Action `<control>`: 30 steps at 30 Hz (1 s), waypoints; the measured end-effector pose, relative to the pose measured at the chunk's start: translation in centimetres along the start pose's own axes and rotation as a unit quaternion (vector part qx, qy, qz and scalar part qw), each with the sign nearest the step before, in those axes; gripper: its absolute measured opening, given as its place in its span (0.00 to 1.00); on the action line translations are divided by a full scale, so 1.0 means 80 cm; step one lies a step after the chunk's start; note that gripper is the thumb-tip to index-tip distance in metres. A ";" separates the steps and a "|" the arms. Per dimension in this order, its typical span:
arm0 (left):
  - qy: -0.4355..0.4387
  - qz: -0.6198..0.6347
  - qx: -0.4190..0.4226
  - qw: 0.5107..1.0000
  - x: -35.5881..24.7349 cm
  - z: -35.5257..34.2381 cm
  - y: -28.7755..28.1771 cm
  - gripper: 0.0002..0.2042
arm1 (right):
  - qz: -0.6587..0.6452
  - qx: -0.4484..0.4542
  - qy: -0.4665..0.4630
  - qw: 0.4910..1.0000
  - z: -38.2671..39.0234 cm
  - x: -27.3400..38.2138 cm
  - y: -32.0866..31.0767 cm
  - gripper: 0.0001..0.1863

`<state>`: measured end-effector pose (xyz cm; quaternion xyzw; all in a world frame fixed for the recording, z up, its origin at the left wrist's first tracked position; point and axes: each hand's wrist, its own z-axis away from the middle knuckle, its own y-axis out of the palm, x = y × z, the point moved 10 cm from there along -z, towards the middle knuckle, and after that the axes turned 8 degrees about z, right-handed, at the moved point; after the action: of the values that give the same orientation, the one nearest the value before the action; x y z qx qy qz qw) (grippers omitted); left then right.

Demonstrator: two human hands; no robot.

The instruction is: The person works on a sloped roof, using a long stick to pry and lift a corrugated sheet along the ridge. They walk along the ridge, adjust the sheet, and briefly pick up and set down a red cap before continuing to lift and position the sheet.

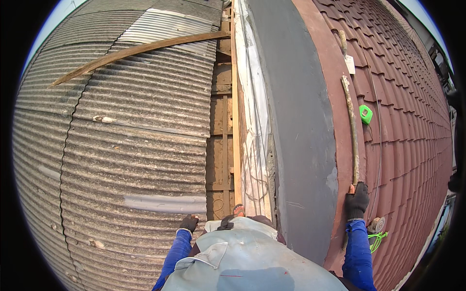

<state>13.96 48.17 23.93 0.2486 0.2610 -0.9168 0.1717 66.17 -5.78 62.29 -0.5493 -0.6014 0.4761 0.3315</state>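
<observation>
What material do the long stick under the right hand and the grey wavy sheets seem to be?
Long stick: probably rough wood, pale, uneven and slightly crooked. Grey wavy sheets: likely weathered fibre-cement or metal roofing, with a dull surface, regular ridges and one crack line.

A rooftop work site outdoors — grey corrugated roofing sheets (121,160) on one side, dark red roof tiles (407,126) on the other, a grey concrete ridge (296,121) between, sky at the rim.

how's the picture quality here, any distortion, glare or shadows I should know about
Head view: strong fisheye bending, black corners; the grey ridge strip curves. Daylight glare on the shiny metal sheet. Soft shadows, no motion blur; right hand and stick are sharp.
</observation>
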 end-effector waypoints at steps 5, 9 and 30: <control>0.061 -0.057 0.003 0.997 -0.051 -0.005 0.012 0.17 | 0.007 -0.026 -0.011 1.000 0.000 0.001 -0.005 0.19; 0.039 0.014 0.004 0.999 -0.058 -0.015 0.028 0.22 | 0.007 -0.018 -0.006 1.000 -0.001 0.000 -0.001 0.17; -0.001 -0.045 0.051 0.998 -0.059 -0.037 0.061 0.24 | -0.010 -0.002 0.004 1.000 -0.002 -0.005 0.004 0.20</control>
<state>21.07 46.79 22.44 0.2437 0.2247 -0.9361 0.1177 66.46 -6.13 62.10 -0.5457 -0.6063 0.4693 0.3381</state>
